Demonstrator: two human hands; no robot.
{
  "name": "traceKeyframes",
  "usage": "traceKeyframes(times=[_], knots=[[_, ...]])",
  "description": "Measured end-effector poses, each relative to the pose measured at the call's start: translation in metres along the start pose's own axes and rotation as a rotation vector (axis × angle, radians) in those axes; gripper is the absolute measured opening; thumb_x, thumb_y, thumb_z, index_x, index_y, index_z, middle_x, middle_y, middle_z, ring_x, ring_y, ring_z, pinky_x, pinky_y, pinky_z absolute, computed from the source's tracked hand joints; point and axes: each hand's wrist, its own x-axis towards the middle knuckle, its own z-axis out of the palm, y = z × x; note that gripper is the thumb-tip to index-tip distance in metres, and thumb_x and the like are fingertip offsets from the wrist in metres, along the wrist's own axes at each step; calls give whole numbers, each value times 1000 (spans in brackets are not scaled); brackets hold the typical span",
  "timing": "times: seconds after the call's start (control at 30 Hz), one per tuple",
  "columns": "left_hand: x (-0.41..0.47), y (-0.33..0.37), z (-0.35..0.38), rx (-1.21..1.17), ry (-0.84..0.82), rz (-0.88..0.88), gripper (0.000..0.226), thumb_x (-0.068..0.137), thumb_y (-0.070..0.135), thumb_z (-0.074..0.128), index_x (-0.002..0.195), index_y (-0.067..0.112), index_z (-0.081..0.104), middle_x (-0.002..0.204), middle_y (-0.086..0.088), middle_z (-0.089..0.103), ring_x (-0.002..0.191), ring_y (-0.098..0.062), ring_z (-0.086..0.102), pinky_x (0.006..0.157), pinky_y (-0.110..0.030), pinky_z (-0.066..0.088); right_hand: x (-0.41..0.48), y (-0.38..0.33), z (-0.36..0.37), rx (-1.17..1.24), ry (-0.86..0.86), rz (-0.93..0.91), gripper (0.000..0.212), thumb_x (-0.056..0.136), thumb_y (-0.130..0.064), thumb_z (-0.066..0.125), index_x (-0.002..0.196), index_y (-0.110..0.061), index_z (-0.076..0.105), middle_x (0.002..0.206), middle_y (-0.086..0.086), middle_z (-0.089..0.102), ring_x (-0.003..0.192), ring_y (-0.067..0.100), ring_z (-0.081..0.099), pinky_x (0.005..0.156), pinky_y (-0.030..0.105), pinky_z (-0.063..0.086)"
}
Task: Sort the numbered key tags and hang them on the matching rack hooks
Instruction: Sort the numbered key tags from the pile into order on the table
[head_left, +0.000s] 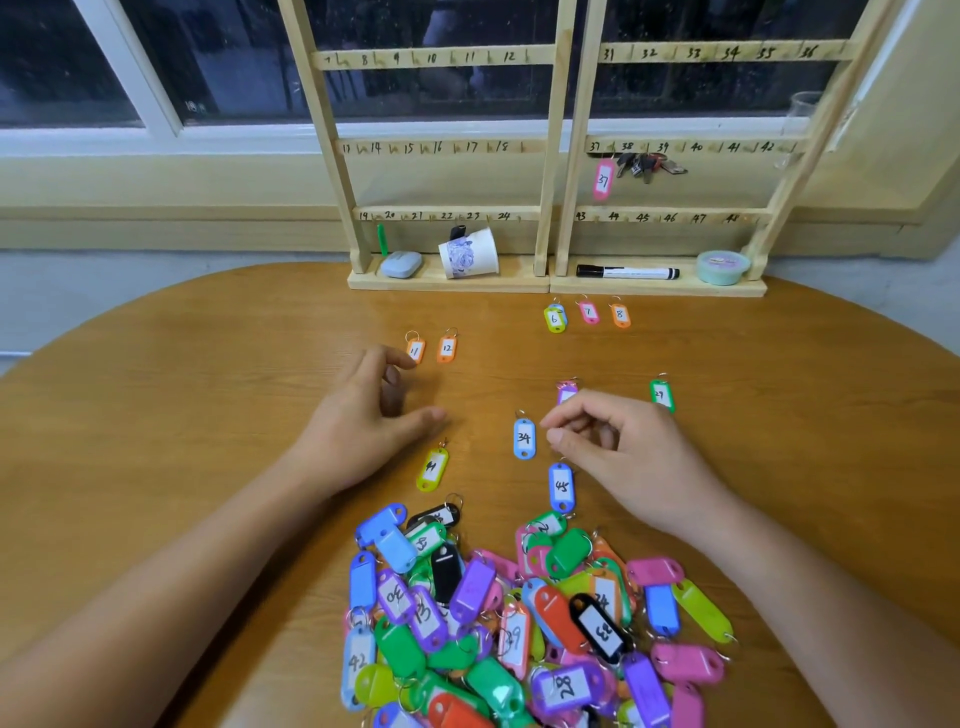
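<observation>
Left hand (374, 410) is relaxed, holding nothing; whether the right hand (623, 447) pinches anything cannot be determined. Only tag 37 (602, 180) hangs on the rack (550, 156). Laid-out tags (447, 349) lie before the rack; the unsorted pile (519, 623) lies farther from it.

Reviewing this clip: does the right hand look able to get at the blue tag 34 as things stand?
Probably yes. The blue tag 34 lies alone on the table, just beside the curled fingers of the right hand; nothing lies on it or between them.
</observation>
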Motion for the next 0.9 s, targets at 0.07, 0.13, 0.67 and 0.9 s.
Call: traceKeyframes(times=[0.07, 0.13, 0.67, 0.9], knots=[[-16, -3, 0, 20, -56, 66, 65, 76, 61, 88, 127, 39, 54, 116, 16, 53, 109, 2, 54, 87, -8, 40, 0, -1, -1, -13, -11, -11, 13, 96, -7, 76, 97, -19, 81, 77, -28, 66, 65, -6, 56, 61, 6, 38], [-26, -10, -1, 49, -76, 128, 67, 75, 65, 85, 129, 40, 53, 119, 18, 53, 117, -1, 51, 95, -11, 39, 0, -1, -1, -30, -29, -24, 13, 96, -8, 77, 97, -20, 81, 78, -29, 66, 67, -6, 56, 63, 6, 39], [-59, -26, -27, -51, -50, 119, 37, 89, 43, 83, 118, 37, 62, 111, 16, 62, 104, -15, 61, 89, -28, 51, -5, -1, -8, -345, -421, -146, 13, 89, -41, 83, 99, -39, 74, 107, -17, 61, 117, 3, 52, 108, 36, 35], [-81, -17, -44, 13, -252, 217, 25, 89, 45, 83, 111, 42, 72, 115, 18, 64, 115, -14, 62, 93, -22, 47, -10, -5, -6, -431, -449, -110, 17, 88, -47, 81, 99, -38, 72, 110, -17, 54, 121, 2, 46, 118, 40, 21]])
